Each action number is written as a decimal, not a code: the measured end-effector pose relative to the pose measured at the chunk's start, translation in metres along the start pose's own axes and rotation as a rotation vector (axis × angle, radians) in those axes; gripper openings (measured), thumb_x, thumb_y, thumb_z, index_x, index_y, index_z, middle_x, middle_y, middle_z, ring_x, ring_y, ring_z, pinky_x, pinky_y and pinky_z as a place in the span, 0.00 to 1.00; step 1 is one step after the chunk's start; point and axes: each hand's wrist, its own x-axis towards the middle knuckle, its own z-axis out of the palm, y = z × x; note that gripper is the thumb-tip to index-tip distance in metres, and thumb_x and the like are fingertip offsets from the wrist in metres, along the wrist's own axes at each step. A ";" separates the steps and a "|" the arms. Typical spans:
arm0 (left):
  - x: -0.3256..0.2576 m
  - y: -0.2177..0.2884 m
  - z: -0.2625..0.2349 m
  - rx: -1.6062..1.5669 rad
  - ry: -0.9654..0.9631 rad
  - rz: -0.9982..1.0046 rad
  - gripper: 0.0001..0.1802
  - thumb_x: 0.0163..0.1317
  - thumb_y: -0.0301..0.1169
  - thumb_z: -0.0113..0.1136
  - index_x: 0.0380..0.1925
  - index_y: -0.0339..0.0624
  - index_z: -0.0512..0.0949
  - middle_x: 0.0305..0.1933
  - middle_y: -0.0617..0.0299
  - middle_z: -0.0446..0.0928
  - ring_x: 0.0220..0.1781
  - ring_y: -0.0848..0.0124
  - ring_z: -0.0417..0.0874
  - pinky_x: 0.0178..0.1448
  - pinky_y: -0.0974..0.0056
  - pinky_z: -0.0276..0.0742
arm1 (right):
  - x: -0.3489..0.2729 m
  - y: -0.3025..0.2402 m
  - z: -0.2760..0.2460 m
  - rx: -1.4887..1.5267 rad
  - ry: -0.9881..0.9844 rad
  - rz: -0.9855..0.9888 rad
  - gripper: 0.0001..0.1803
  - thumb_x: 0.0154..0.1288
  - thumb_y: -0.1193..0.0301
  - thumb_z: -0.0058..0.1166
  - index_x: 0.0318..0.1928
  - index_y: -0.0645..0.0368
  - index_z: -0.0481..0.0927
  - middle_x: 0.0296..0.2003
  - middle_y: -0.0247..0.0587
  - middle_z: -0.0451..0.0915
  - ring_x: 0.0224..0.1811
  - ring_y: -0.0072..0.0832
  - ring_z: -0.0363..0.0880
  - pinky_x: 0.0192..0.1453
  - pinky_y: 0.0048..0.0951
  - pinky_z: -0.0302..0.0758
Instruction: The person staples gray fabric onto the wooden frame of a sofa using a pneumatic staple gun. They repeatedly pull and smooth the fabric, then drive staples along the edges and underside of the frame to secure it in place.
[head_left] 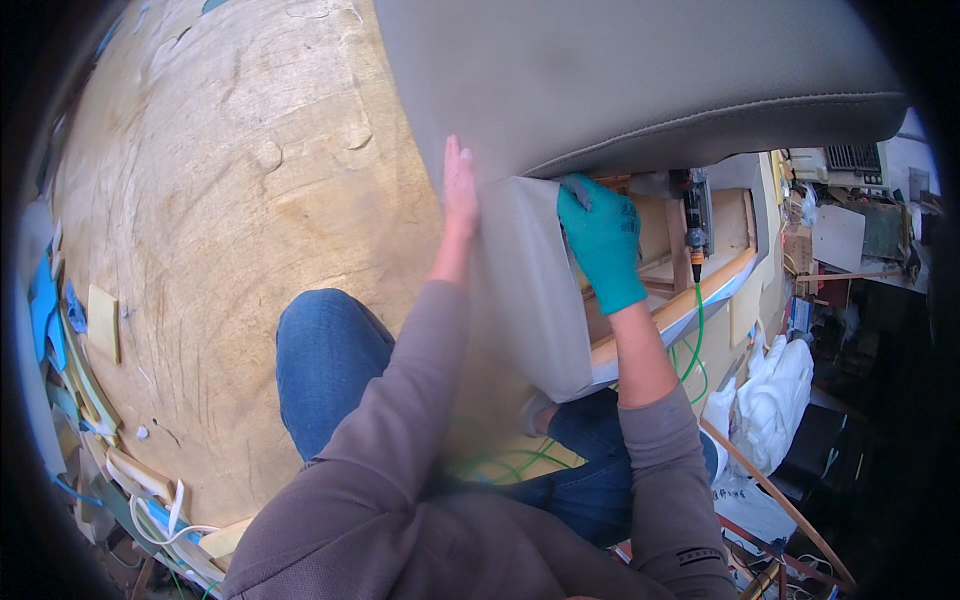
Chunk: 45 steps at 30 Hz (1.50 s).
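A large upholstered piece covered in grey fabric point(620, 70) stands on a wide plywood work surface point(230, 220). My left hand point(459, 190), bare, lies flat with fingers straight against the side of the grey fabric panel point(530, 290). My right hand point(600, 240) wears a teal glove and grips the fabric edge at the corner where it wraps over the wooden frame point(690, 290). A pneumatic staple gun point(697, 215) with a green air hose point(697, 330) rests on the frame, just right of my gloved hand.
Foam and fabric scraps point(70, 350) lie along the left edge of the plywood. White plastic bags point(775, 400) and cluttered shelves point(850, 220) fill the right side. My knees in blue jeans point(325, 360) press against the work surface.
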 end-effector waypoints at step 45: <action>-0.049 0.137 -0.010 0.460 -0.402 -0.191 0.53 0.77 0.51 0.66 0.85 0.29 0.51 0.69 0.43 0.77 0.60 0.62 0.82 0.62 0.60 0.78 | 0.033 0.099 0.066 0.720 -0.320 0.221 0.18 0.78 0.61 0.63 0.56 0.63 0.90 0.47 0.33 0.89 0.49 0.19 0.82 0.60 0.27 0.79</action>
